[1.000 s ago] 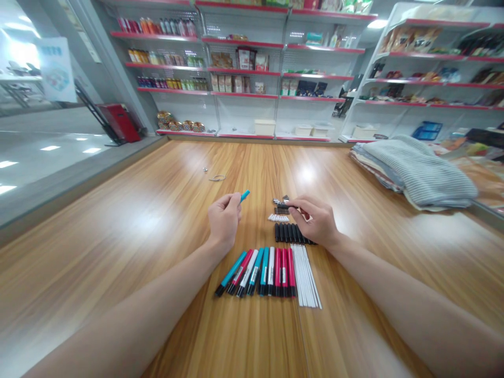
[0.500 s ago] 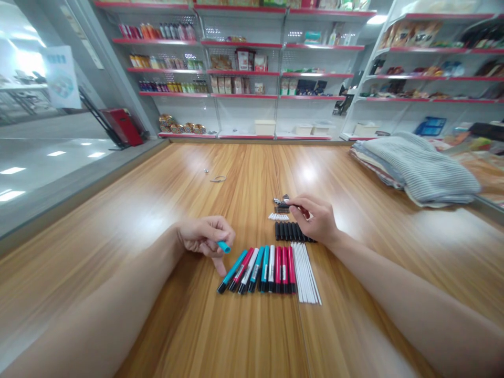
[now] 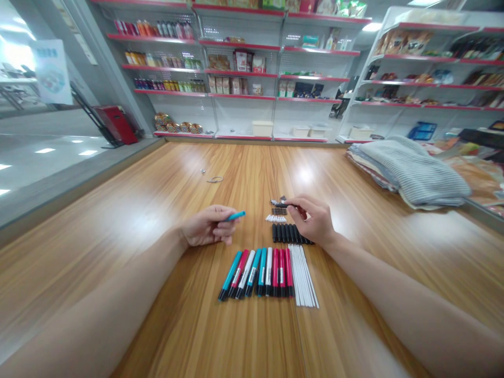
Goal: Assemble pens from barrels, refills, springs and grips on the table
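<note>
My left hand [image 3: 210, 226] pinches a blue pen barrel [image 3: 235, 216] between thumb and fingers, raised above the table and pointing right. Over the small parts, my right hand [image 3: 313, 216] is closed on a slim black pen part [image 3: 284, 205]. Below its fingers lie small silver parts [image 3: 273, 202], dark springs [image 3: 279, 211], short white pieces [image 3: 275, 218] and a row of black grips [image 3: 286, 232], partly covered by the hand. Nearer to me, several blue, red and white pens [image 3: 260, 273] lie side by side, with thin white refills [image 3: 304, 275] at their right.
A stack of folded cloth [image 3: 417, 170] lies at the table's right far side. A thin ring-like loop [image 3: 214, 179] and a small shiny piece [image 3: 202, 171] are farther back on the wooden table [image 3: 165, 325]. Stocked shelves [image 3: 240, 97] stand behind it.
My left hand has lifted away from the leftmost pen, turning the blue barrel from pointing down to pointing right. My right hand stays over the small parts. The view has shifted slightly.
</note>
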The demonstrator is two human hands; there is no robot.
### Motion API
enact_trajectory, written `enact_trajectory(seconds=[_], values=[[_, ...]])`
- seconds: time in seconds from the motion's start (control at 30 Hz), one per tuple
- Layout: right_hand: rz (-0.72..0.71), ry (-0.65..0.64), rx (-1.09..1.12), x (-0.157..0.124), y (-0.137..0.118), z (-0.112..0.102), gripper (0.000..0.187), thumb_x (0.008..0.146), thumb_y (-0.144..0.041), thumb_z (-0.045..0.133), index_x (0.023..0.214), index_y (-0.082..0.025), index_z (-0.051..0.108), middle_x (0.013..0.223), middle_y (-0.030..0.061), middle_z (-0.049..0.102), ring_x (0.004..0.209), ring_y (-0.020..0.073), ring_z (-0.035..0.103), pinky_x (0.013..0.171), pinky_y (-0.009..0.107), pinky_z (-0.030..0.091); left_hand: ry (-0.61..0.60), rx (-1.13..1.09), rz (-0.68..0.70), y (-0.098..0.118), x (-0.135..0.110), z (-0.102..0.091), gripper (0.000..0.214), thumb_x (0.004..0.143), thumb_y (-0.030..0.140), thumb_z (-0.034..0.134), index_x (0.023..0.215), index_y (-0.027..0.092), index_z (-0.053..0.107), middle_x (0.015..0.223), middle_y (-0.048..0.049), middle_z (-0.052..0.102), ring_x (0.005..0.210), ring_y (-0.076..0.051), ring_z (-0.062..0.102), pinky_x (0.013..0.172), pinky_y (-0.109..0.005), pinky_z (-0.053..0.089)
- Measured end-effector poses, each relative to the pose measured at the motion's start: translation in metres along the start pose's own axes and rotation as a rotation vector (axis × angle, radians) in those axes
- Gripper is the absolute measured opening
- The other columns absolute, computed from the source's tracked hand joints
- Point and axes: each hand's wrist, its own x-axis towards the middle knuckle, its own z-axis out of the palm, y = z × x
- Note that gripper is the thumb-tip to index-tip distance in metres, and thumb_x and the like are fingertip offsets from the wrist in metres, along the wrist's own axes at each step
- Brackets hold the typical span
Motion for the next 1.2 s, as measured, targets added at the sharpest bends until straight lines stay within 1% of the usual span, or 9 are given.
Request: enact_trajectory(seconds=[0.1,0.2,0.3,0.5,0.63,0.77,0.97,1.1,1.2], values=[[0.022,0.010,0.000,0.002,0.000,0.003,0.016,0.087,-0.019,0.054,0.098,-0.018,0.066,0.083,0.0048,0.065,0.062,0.0123,0.053,0.058,0.027,0.045,0.229,-0.195,0.269,-0.001,0.021,-0.001,0.015,0.084,0.021,0.058,0.093,0.010,0.063,0.060,0.0035,0.043,0.052,-0.006,0.046,0.068,-0.027,0.056],[0.045,0.026,0.005,0.003,-0.001,0.005,0.014,0.087,-0.019,0.055,0.096,-0.018,0.065,0.083,0.0046,0.065,0.061,0.0122,0.052,0.057,0.027,0.045,0.366,-0.322,0.376,-0.001,0.039,-0.002,0.012,0.085,0.019,0.058,0.089,0.010,0.064,0.064,0.0008,0.053,0.056,-0.007,0.052,0.072,-0.027,0.057],[0.057,0.045,0.017,0.003,-0.002,0.007,0.012,0.086,-0.020,0.056,0.093,-0.018,0.065,0.081,0.0041,0.064,0.060,0.0119,0.050,0.057,0.027,0.044,0.435,-0.383,0.442,-0.001,0.050,0.001,0.012,0.084,0.017,0.058,0.089,0.009,0.065,0.071,-0.0025,0.062,0.062,-0.009,0.060,0.070,-0.025,0.057],[0.079,0.070,-0.019,0.003,-0.002,0.003,0.011,0.085,-0.021,0.057,0.093,-0.019,0.065,0.076,0.0022,0.061,0.056,0.0112,0.047,0.056,0.027,0.042,0.364,-0.264,0.348,-0.004,0.053,0.010,0.021,0.081,0.013,0.062,0.101,0.008,0.066,0.095,-0.0086,0.071,0.068,-0.013,0.067,0.065,-0.025,0.058],[0.079,0.081,-0.052,0.002,-0.001,0.000,0.010,0.085,-0.021,0.058,0.092,-0.018,0.065,0.075,0.0017,0.061,0.054,0.0103,0.046,0.056,0.026,0.041,0.354,-0.353,0.318,-0.004,0.052,0.011,0.018,0.088,0.011,0.051,0.099,0.007,0.065,0.090,-0.0085,0.072,0.079,-0.014,0.070,0.072,-0.025,0.059],[0.085,0.078,-0.057,0.002,0.000,0.002,0.010,0.085,-0.021,0.058,0.092,-0.018,0.065,0.074,0.0015,0.061,0.055,0.0103,0.046,0.056,0.026,0.041,0.370,-0.479,0.351,-0.003,0.054,0.011,0.025,0.095,0.013,0.039,0.090,0.007,0.063,0.086,-0.0091,0.071,0.095,-0.019,0.068,0.081,-0.033,0.059],[0.070,0.074,-0.042,0.002,-0.001,0.002,0.011,0.086,-0.022,0.057,0.092,-0.018,0.066,0.076,0.0021,0.061,0.056,0.0105,0.047,0.055,0.026,0.042,0.356,-0.458,0.383,-0.005,0.054,0.012,0.019,0.093,0.009,0.042,0.099,0.007,0.060,0.079,-0.0058,0.067,0.081,-0.013,0.069,0.081,-0.029,0.058],[0.089,0.092,-0.055,0.004,-0.001,0.004,0.016,0.087,-0.023,0.057,0.098,-0.019,0.067,0.087,0.0043,0.065,0.059,0.0108,0.051,0.060,0.026,0.045,0.335,-0.273,0.450,-0.007,0.059,0.004,0.019,0.090,0.006,0.045,0.103,0.009,0.058,0.078,-0.0039,0.064,0.077,-0.014,0.069,0.080,-0.032,0.059],[0.134,0.119,-0.076,0.007,0.000,0.006,0.015,0.088,-0.027,0.057,0.094,-0.018,0.068,0.082,0.0037,0.065,0.059,0.0110,0.052,0.060,0.027,0.046,0.404,-0.135,0.533,-0.007,0.065,-0.002,0.008,0.089,0.010,0.050,0.095,0.012,0.055,0.077,-0.0040,0.065,0.076,-0.016,0.069,0.077,-0.035,0.059]])
